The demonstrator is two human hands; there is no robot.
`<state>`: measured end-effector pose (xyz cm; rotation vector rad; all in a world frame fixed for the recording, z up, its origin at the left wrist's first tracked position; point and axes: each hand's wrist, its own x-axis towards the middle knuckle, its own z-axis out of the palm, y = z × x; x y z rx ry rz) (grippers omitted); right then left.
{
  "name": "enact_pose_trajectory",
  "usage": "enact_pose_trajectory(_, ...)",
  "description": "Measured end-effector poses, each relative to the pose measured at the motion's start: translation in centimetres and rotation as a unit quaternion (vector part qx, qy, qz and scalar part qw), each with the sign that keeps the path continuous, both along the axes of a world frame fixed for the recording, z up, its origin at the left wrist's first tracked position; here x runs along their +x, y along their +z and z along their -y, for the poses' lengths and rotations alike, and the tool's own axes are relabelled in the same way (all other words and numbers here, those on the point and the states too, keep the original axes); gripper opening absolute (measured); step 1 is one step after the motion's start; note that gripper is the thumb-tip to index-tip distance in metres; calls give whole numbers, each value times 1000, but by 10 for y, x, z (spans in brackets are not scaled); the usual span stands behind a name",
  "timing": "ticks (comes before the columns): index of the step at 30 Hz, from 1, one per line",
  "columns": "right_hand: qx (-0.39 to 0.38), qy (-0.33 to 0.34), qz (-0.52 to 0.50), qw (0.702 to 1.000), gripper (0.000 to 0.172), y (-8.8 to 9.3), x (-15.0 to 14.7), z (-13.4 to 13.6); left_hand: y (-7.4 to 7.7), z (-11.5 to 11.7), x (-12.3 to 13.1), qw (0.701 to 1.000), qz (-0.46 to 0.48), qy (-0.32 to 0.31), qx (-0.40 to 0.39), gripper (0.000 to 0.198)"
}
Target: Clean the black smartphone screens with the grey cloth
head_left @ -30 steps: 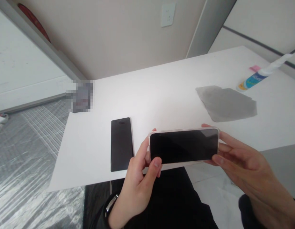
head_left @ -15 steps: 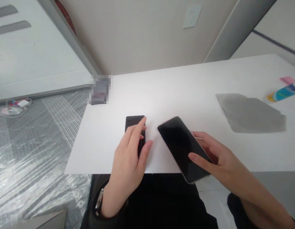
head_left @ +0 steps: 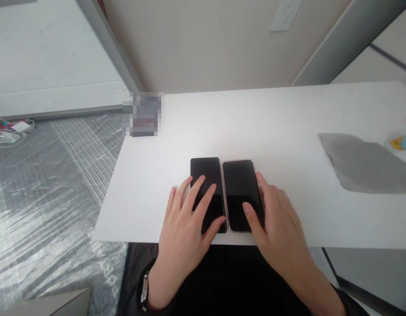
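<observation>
The left hand (head_left: 186, 219) is laid flat, fingers spread, on the lower part of the black phone (head_left: 207, 175); nothing is gripped, only pressed down. A watch (head_left: 144, 290) is seen on that wrist. The right hand (head_left: 275, 219) is likewise laid open over the cased phone (head_left: 240, 184), thumb on the dark screen, fingers along its right edge; no grasp is made. Both phones are placed face up, side by side and touching or nearly so, just inside the near edge of the white table (head_left: 288, 118), long sides parallel.

Risks, as judged from this layout: the phones are set close to the table's near edge, so a pull of either hand toward the body could drag a phone over the edge and into the lap or onto the floor. Sliding could be caused by flat palms on smooth glass. Smears on both screens are likely made by the fingertips. The two bodies could be knocked or scraped together if one is pushed sideways.

Farther out to the right, a grey cloth (head_left: 364, 164) is laid flat, well apart from the phones. Beyond it at the frame edge, part of a blue and yellow bottle (head_left: 402, 141) is seen. At the far left corner a blurred dark object (head_left: 143, 114) is placed. A wall socket (head_left: 286, 15) is seen behind.
</observation>
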<state>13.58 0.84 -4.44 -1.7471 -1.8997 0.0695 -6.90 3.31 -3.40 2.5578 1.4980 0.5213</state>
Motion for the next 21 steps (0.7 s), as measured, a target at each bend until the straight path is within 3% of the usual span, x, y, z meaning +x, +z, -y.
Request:
enact_pose_trajectory(7,16,-47,39,998,50,-5,-12,-3,-2,-3,0,1000,-5,-11,4,52)
enact_pose_trajectory(11,-15,-6,-32,999,47,5,6,-3,0,-4,-1,1000,-19,-6,17,54)
enact_pose_trajectory(13,-26,10,-54,998,41,12,37,-7,2,-4,-3,999,-28,-33,16,60)
enact_pose_trajectory(15,20,-48,-6,999,43,16,81,-15,5,-4,-3,995,-40,-86,4,68)
enact_pose_trajectory(19,33,-150,73,985,71,6,177,-36,9,-7,-2,988,-52,-146,-16,62)
enact_pose_trajectory(21,14,-153,77,985,79,-1,207,-43,9,-8,0,986,-36,-158,-24,54)
